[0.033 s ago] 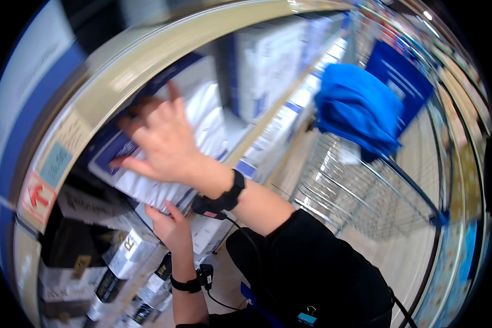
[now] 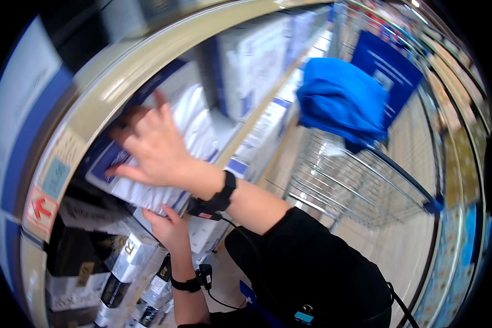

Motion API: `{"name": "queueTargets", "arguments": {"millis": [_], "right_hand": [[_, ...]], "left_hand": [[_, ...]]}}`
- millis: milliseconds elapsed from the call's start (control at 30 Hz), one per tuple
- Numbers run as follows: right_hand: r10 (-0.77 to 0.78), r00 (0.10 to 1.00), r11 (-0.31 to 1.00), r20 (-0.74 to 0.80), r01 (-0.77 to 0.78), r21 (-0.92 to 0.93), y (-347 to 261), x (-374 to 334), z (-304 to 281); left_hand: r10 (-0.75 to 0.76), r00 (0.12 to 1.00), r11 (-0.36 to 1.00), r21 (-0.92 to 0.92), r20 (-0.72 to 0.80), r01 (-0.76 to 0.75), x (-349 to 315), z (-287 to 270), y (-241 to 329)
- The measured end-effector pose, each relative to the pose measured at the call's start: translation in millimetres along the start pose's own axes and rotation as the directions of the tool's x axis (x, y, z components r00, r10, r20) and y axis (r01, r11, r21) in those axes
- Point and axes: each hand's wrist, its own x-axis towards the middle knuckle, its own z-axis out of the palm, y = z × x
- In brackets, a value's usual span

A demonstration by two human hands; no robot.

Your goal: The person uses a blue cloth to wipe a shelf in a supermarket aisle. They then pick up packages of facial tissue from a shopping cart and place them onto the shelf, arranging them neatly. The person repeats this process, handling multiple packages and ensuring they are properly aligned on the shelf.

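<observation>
A white soft pack with a dark blue-purple label lies on the shelf in front of me, its white side ridged like folded layers. Over its label and top spreads my right hand, fingers apart, with some fingertips blurred and partly lost against the dark label. My left hand is lower down, thumb and a finger at the pack's near lower edge; its other fingers are hidden. Each wrist wears a black strap with a small cabled device.
A beige shelf edge with price tags curves close above the hands. White-and-blue packs stand farther along. Silver and black boxes fill the shelf below. To the right is a wire shopping cart holding a bright blue cloth bundle.
The view has shifted slightly, so the cart, shelf and packs sit a little differently. Both hands keep the same places on the pack.
</observation>
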Motion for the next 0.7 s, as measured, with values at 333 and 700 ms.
{"name": "queueTargets", "arguments": {"millis": [333, 700], "right_hand": [[0.182, 0.904, 0.982, 0.387, -0.186, -0.027, -28.0, 20.6, -64.1], [0.681, 0.441, 0.644, 0.584, -0.740, -0.192, -1.1, 131.1, -295.4]], "left_hand": [[-0.381, 0.681, 0.789, -0.164, 0.625, 0.592, 15.0, -32.7, 15.8], [0.223, 0.622, 0.970, -0.235, 0.750, -0.064, 39.6, -38.6, 289.5]]}}
